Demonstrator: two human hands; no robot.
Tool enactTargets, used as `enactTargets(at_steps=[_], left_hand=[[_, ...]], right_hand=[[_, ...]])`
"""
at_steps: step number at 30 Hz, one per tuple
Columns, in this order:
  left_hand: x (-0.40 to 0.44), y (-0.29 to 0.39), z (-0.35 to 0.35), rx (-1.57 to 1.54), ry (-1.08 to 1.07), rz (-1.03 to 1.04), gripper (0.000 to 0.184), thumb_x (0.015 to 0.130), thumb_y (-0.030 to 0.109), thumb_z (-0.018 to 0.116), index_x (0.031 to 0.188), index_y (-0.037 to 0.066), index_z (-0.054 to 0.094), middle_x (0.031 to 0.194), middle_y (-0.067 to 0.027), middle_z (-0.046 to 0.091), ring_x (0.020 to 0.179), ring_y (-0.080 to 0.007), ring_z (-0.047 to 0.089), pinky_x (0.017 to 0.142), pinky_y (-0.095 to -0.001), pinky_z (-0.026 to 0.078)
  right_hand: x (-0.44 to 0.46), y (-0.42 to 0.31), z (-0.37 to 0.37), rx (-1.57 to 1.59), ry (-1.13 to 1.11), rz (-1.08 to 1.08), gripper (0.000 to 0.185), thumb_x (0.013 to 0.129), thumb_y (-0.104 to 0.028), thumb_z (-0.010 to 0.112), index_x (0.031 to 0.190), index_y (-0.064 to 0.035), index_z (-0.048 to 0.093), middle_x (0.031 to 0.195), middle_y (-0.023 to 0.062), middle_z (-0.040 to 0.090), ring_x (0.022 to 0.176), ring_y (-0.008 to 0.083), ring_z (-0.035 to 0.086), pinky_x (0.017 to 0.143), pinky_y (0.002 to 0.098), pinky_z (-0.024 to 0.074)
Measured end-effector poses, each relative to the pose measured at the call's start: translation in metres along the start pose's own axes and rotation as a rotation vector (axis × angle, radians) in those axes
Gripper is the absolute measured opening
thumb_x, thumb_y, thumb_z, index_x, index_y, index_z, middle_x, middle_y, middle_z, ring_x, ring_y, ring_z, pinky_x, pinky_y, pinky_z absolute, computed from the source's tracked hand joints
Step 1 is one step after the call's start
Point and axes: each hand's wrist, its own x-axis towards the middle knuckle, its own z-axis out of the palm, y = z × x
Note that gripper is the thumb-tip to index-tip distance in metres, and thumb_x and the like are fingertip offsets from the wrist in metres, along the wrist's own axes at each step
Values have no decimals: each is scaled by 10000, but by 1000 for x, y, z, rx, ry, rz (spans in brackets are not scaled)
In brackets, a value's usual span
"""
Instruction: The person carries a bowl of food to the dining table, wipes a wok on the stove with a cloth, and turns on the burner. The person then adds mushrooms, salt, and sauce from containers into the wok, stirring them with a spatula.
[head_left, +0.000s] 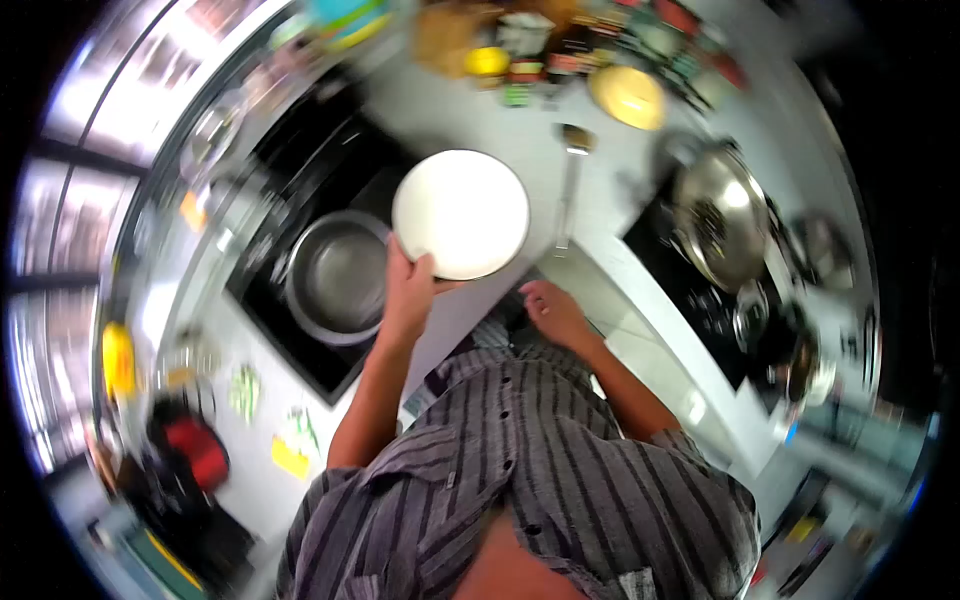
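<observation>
The left hand (408, 295) grips the near rim of a white bowl (462, 212), just right of a pot (338, 278). The right hand (556, 312) is near the counter edge, fingers bent; whether it grasps anything, I cannot tell. A ladle (570, 190) lies farther off.

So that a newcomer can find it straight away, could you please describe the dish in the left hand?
From the bright window on the picture's left, move in to the wide grey pot. Just right of it, the left hand grips the round dish by its edge. Its plain white face sets it apart from the grey pot and the shiny metal pan.
</observation>
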Motion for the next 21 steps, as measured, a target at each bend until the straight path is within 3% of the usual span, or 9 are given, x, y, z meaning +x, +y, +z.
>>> enactTargets(at_steps=[4,12,15,19,21], left_hand=[[32,23,120,123,-217,-17,495,944,19,376,1425,-4,263,1339,-226,497,1091,-338,663,738,-367,655],[100,-12,310,205,-529,-19,634,950,41,437,1533,66,187,1413,-216,451,1165,-340,628,830,-407,642],[115,-21,372,301,-571,39,623,931,16,416,1513,48,198,1402,-229,432,1163,-346,621,800,-397,656],[123,-31,432,508,-611,129,631,931,-3,366,1534,86,202,1439,-221,413,1215,-365,594,841,-442,647],[152,-65,450,649,-618,321,649,907,-3,412,1528,75,240,1427,-240,451,1197,-398,602,852,-476,614]], right_hand=[[-42,59,-44,134,171,55,197,911,-137,618,1096,-100,673,893,92,690,744,246,674,689,376,537],[-102,152,-97,267,275,194,197,920,-160,614,1098,-96,671,889,102,703,771,254,691,697,378,543],[-127,166,-127,258,272,268,209,947,-153,582,1124,-69,656,972,142,718,818,268,697,741,371,551],[-141,194,-136,272,306,327,220,935,-185,588,1126,-100,658,948,139,728,841,298,720,740,442,558],[-146,200,-135,297,355,349,216,936,-180,583,1124,-103,659,944,153,728,844,309,720,749,447,560]])
